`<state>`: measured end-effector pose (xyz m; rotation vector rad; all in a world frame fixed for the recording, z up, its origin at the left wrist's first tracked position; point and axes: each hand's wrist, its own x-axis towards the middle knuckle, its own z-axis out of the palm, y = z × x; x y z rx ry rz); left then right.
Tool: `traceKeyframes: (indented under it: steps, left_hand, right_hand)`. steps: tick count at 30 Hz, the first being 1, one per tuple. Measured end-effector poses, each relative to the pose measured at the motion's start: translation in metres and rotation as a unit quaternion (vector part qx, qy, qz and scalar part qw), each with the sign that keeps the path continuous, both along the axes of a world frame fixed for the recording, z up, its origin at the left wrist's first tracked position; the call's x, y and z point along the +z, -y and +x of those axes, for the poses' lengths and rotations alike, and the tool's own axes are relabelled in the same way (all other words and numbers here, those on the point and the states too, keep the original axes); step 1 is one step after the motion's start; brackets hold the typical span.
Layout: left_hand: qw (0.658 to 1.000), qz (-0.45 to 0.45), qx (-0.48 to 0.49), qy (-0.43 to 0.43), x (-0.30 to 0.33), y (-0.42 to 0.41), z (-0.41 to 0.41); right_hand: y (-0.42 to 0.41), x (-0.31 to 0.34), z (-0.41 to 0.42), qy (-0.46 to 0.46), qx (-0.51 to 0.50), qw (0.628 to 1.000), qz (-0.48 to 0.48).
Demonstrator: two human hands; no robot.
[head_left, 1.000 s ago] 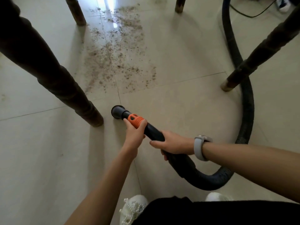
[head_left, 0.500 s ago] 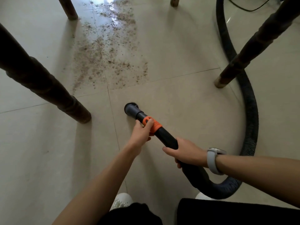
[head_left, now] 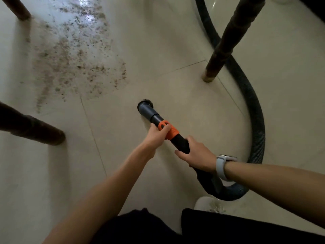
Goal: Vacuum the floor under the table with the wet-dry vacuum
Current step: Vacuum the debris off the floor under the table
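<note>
Lower left of the frame: a dark wooden table leg [head_left: 33, 130] slanting in, foot on the pale tiled floor [head_left: 52, 173]. Upper left: another table leg [head_left: 18, 8], and beside it a wide scatter of brown debris [head_left: 75, 57] across the tiles, not yet picked up. Centre: round brush nozzle [head_left: 145, 106] of the wet-dry vacuum, down at the floor on bare tile, near the lower right edge of the debris but apart from it. Just behind it, left hand [head_left: 156, 136] wrapped around the wand at the orange collar [head_left: 168, 131]. Right of that, right hand [head_left: 197, 155], watch [head_left: 222, 167] on the wrist, gripping the black wand where it meets the hose. Far right: ribbed black hose [head_left: 255, 120] curling away in a broad loop past a third table leg [head_left: 228, 39]. Likely light and rigid at the wand, so easy to steer with two hands; hose flexible and springy, apt to drag or snag on that leg. Best held where gripped now: collar for aiming, rear for pushing.
</note>
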<state>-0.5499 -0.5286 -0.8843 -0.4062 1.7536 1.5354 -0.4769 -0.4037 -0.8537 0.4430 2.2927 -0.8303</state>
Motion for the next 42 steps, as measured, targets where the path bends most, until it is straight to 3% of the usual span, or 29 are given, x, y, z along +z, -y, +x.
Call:
traceKeyframes:
  steps: [6,10,12,15,17,21,26,30,33,38,42]
  left_hand:
    - [1.0,-0.001,-0.012,-0.024,-0.009,0.018,-0.001]
    - [0.998,-0.051,-0.003,-0.031,-0.023,0.027,0.001]
    - [0.988,-0.144,-0.019,-0.055,-0.039,0.039,0.004]
    - [0.929,-0.341,-0.116,-0.08,-0.063,0.066,0.012]
    - [0.905,-0.385,-0.168,-0.065,-0.074,0.078,0.018]
    - [0.874,-0.41,-0.249,-0.075,-0.08,0.077,0.024]
    - [0.863,-0.407,-0.281,-0.101,-0.084,0.076,0.022]
    - [0.852,-0.423,-0.284,-0.121,-0.089,0.094,0.021]
    - [0.848,-0.437,-0.278,-0.114,-0.087,0.111,0.023]
    - [0.839,-0.457,-0.281,-0.093,-0.084,0.132,0.025]
    - [0.843,-0.447,-0.283,-0.093,-0.08,0.137,0.01]
  right_hand:
    - [0.028,-0.013,-0.011,-0.061,0.026,0.995,0.075]
    - [0.015,-0.004,-0.024,-0.072,0.034,0.988,0.135]
    - [0.003,-0.001,-0.019,-0.057,0.032,0.99,0.125]
    - [-0.016,-0.001,0.003,-0.016,0.081,0.99,0.114]
    - [-0.03,-0.001,0.015,0.004,0.104,0.99,0.1]
    - [-0.051,-0.002,0.013,-0.007,0.095,0.988,0.118]
    - [-0.059,-0.006,-0.014,-0.036,0.012,0.989,0.144]
    - [-0.045,-0.008,-0.047,-0.027,-0.063,0.997,0.036]
    - [-0.02,-0.01,-0.069,-0.016,-0.054,0.998,-0.028]
    - [0.027,-0.019,-0.079,0.026,0.023,0.996,-0.08]
    - [0.028,-0.018,-0.106,-0.003,-0.035,0.997,-0.068]
